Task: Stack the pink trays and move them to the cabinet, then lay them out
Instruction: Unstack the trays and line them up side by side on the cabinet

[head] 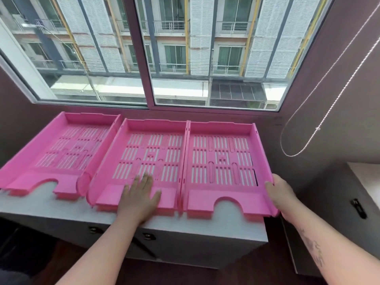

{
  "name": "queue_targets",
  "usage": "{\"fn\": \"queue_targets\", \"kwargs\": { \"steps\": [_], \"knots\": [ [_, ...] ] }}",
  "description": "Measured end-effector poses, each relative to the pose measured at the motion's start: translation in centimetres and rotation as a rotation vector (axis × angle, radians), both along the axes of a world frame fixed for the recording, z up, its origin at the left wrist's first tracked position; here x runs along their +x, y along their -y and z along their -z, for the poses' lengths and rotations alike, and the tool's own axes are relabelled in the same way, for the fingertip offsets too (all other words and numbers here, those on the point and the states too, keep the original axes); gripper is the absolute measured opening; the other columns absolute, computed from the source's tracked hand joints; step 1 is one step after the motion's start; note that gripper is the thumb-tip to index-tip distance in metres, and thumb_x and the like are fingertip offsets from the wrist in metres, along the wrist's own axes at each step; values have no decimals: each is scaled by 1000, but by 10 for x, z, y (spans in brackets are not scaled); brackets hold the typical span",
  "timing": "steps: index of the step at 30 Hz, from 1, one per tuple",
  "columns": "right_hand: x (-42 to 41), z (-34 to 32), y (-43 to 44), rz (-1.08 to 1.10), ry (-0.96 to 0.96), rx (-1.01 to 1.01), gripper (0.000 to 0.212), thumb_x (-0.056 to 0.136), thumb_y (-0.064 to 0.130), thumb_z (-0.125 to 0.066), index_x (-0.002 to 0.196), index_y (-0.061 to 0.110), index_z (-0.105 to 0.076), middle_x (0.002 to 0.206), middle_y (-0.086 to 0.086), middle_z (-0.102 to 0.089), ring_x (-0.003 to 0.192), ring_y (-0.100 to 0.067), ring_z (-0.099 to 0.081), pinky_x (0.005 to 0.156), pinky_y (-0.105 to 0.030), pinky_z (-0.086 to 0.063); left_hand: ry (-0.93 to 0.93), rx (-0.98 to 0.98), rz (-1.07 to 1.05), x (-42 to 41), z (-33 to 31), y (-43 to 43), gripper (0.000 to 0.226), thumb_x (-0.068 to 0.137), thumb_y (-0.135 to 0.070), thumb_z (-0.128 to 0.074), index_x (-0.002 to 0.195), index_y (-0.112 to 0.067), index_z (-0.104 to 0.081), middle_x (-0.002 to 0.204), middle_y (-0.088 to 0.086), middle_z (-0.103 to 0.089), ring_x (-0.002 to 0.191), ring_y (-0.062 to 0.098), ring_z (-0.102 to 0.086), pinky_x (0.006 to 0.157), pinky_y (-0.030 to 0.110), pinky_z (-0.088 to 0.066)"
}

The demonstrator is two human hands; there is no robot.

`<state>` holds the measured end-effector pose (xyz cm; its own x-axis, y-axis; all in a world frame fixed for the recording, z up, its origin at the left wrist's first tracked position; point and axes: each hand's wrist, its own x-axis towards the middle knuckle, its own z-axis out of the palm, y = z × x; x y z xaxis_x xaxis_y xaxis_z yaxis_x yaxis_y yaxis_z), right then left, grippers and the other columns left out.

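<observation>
Three pink slotted trays lie side by side on the white cabinet top (pixel 236 225) under the window. The left tray (pixel 61 149) sits slightly askew, and its right front corner meets the middle tray (pixel 152 153). The right tray (pixel 224 155) touches the middle one along its side. My left hand (pixel 140 194) rests flat, fingers spread, on the front of the middle tray. My right hand (pixel 279 192) grips the right tray's outer side wall near the front corner.
A window (pixel 148 52) runs along the wall just behind the trays. A beaded blind cord (pixel 320 124) hangs in a loop at the right. A second, lower cabinet (pixel 337 212) with a dark handle stands to the right. Cabinet doors with latches (pixel 148 236) face me below.
</observation>
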<state>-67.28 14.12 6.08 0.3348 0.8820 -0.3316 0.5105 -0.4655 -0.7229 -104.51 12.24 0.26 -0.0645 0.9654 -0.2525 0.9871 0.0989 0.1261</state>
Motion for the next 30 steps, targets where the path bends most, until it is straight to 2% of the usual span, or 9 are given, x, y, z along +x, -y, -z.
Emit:
{"fn": "queue_targets", "kwargs": {
  "steps": [2, 4, 5, 7, 10, 14, 18, 24, 30],
  "knots": [
    [-4, 2, -1, -33, 81, -21, 43, 99, 14, -41, 140, 3, -44, 124, -18, -59, 100, -29, -60, 80, -36, -50, -4, 5, -1, -2, 0, 0, 72, 94, -58, -12, 154, -23, 7, 163, -3, 10, 151, 21, 8, 121, 48, -3],
    [-14, 6, 2, -119, 442, 84, 65, 97, 29, -48, 154, 9, -25, 156, -14, -37, 142, -33, -36, 117, -47, -26, -7, 16, -1, -1, 1, 0, 73, 93, -58, -10, 154, -23, 7, 163, -2, 10, 151, 21, 7, 122, 48, -4],
    [-23, 7, 6, -199, 595, 191, 70, 95, 36, -48, 156, 12, -23, 161, -11, -29, 149, -30, -23, 121, -47, -12, -10, 20, 0, -1, 2, 0, 73, 93, -59, -9, 154, -22, 8, 162, -2, 11, 151, 21, 7, 122, 48, -4],
    [-48, 9, 12, -478, 694, 234, 71, 94, 52, -40, 156, 24, -22, 164, -4, -19, 153, -25, -11, 123, -47, -2, -21, 23, 5, -3, 4, -1, 74, 91, -60, -7, 154, -23, 8, 162, -2, 11, 150, 20, 7, 122, 47, -4],
    [-81, 26, 17, -752, 643, 24, 74, 91, 68, -26, 156, 38, -10, 167, 0, 0, 154, -26, 5, 123, -49, 0, -25, 20, -1, -10, 5, -4, 75, 90, -60, -7, 153, -24, 8, 162, -4, 12, 150, 19, 7, 122, 47, -3],
    [-101, 42, 13, -755, 662, -19, 74, 88, 74, -9, 155, 43, 2, 165, -6, 11, 152, -29, 13, 122, -51, 5, -17, 22, 0, -15, 5, -6, 73, 92, -60, -9, 153, -25, 9, 161, -5, 13, 150, 19, 8, 120, 45, 1],
    [-112, 40, 12, -762, 651, -3, 95, 67, 78, 13, 154, 42, 2, 164, -4, 14, 152, -28, 14, 122, -48, 6, 2, 35, -1, -19, 3, -10, 73, 92, -59, -12, 153, -26, 8, 161, -7, 12, 150, 18, 8, 121, 44, 2],
    [-123, 41, 5, -779, 662, -8, 72, 89, 71, -11, 154, 43, 3, 165, -5, 13, 152, -28, 14, 123, -45, 5, 18, 53, -4, -32, 7, -24, 74, 91, -60, -13, 154, -27, 6, 162, -7, 9, 150, 18, 6, 121, 46, 0],
    [-130, 48, -9, -777, 671, 4, 71, 89, 71, -9, 153, 45, 6, 164, -2, 16, 151, -26, 15, 124, -46, 2, 26, 67, -30, -37, 9, -31, 75, 89, -61, -10, 154, -27, 5, 162, -7, 8, 150, 18, 6, 122, 46, -2]
  ]
}}
